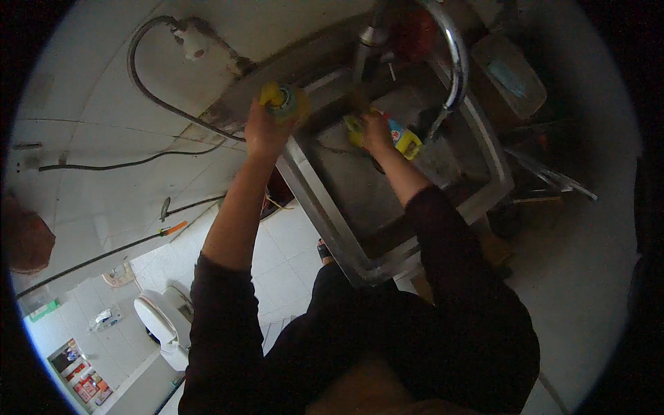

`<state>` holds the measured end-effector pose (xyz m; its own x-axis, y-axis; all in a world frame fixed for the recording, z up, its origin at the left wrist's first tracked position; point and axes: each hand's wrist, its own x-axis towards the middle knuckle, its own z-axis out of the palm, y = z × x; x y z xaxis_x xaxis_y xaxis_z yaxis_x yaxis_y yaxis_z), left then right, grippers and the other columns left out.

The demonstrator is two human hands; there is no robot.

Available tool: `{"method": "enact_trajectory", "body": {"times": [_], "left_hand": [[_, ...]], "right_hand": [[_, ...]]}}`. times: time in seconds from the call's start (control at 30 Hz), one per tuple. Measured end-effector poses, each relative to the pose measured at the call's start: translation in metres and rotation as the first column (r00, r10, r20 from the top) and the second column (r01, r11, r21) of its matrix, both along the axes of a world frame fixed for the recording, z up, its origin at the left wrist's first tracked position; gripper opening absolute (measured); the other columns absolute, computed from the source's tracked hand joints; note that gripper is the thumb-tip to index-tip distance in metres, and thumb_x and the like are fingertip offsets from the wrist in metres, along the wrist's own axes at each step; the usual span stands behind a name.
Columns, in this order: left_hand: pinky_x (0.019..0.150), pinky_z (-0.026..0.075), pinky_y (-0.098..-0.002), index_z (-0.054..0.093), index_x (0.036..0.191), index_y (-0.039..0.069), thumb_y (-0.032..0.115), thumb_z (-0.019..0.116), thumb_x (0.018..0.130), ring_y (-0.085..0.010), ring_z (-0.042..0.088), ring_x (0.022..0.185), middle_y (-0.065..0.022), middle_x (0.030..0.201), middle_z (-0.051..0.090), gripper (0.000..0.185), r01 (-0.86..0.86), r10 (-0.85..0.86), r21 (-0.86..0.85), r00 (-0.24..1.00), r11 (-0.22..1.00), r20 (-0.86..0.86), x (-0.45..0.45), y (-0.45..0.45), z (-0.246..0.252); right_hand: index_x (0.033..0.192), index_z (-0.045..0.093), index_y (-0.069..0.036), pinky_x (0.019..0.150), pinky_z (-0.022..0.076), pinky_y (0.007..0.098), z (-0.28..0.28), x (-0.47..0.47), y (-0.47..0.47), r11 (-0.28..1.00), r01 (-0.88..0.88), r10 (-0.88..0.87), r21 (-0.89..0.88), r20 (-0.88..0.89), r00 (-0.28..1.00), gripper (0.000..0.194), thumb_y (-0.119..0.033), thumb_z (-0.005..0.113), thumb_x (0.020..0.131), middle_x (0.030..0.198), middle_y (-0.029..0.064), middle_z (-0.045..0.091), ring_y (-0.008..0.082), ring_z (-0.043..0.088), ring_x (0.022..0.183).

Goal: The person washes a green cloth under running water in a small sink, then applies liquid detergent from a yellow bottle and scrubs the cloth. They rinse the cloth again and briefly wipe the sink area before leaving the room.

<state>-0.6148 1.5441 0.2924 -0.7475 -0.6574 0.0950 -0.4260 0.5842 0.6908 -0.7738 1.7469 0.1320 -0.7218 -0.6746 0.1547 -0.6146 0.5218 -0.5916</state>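
Observation:
At the left rim of a stainless steel sink [306,176], my left hand [267,132] is closed around a bottle with a yellow cap [273,96]; its body is blurred and partly hidden by my fingers. Over the basin, my right hand [376,129] grips a yellow plastic bottle [411,145] with a blue, red and white label, lying tilted in the hand. A yellow-green item [354,129], blurred, shows at the fingers of this hand; whether it belongs to the bottle I cannot tell. The curved chrome faucet [457,57] arches over the basin, right of my right hand.
Grey hoses [150,93] run along the tiled wall at the left. A translucent plastic container [511,78] with a light blue item stands right of the sink. A white toilet [161,321] stands on the tiled floor at lower left. A red object [415,33] lies behind the faucet.

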Motion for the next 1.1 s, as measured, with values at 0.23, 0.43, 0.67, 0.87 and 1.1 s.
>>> {"method": "enact_trajectory", "body": {"times": [0.23,0.43,0.67,0.87,1.1], "left_hand": [[0.092,0.042,-0.0357,0.035,0.131,0.006,0.02,0.079,0.066,-0.0303,0.053,0.109,-0.0157,0.117,0.055,0.079,0.044,-0.039,-0.162,0.999,0.986,0.031,-0.039,-0.004,-0.08],[0.096,0.037,-0.0399,0.044,0.123,0.0,0.017,0.074,0.069,-0.0355,0.047,0.11,-0.0194,0.121,0.046,0.064,-0.216,0.004,-0.425,0.895,0.879,-0.447,-0.017,0.07,-0.084],[0.107,0.019,-0.0484,0.041,0.13,0.008,0.02,0.071,0.072,-0.0394,0.024,0.13,-0.019,0.141,0.028,0.066,-0.286,0.32,0.149,0.886,0.947,-0.334,-0.084,0.186,-0.137],[0.105,0.025,-0.0442,0.044,0.128,0.013,0.02,0.07,0.074,-0.0312,0.029,0.131,-0.0144,0.138,0.037,0.06,-0.187,0.212,0.184,0.969,0.965,-0.127,-0.081,0.143,-0.155],[0.085,0.045,-0.0375,0.051,0.119,0.008,0.047,0.047,0.09,-0.0273,0.056,0.096,-0.009,0.111,0.058,0.049,0.241,0.397,0.842,0.917,-0.483,-0.034,-0.122,0.237,-0.157]], "right_hand": [[0.118,0.052,-0.001,0.092,0.0447,0.0397,0.001,-0.002,0.127,0.459,0.865,0.541,-0.205,0.836,-0.088,0.035,-0.018,0.055,0.087,0.116,0.0123,0.057,0.0265,0.056,0.105],[0.12,0.051,-0.001,0.098,0.0393,0.0369,0.043,0.011,0.14,0.393,0.904,0.444,-0.167,0.896,-0.027,0.033,-0.01,0.052,0.088,0.122,0.0112,0.053,0.0249,0.05,0.111],[0.122,0.047,-0.001,0.099,0.0393,0.0379,0.058,0.018,0.132,0.35,0.915,0.483,-0.2,0.876,0.006,0.035,-0.004,0.05,0.087,0.124,0.011,0.05,0.0252,0.049,0.114],[0.128,0.044,-0.003,0.098,0.0394,0.0408,0.03,0.003,0.137,0.44,0.887,0.431,-0.139,0.899,-0.073,0.041,-0.004,0.05,0.087,0.126,0.0108,0.049,0.0271,0.047,0.115],[0.132,0.039,-0.004,0.1,0.0355,0.0375,0.044,0.036,0.152,0.661,0.605,0.252,-0.443,0.891,0.378,0.048,-0.012,0.055,0.087,0.13,0.011,0.045,0.0263,0.045,0.118]]}}
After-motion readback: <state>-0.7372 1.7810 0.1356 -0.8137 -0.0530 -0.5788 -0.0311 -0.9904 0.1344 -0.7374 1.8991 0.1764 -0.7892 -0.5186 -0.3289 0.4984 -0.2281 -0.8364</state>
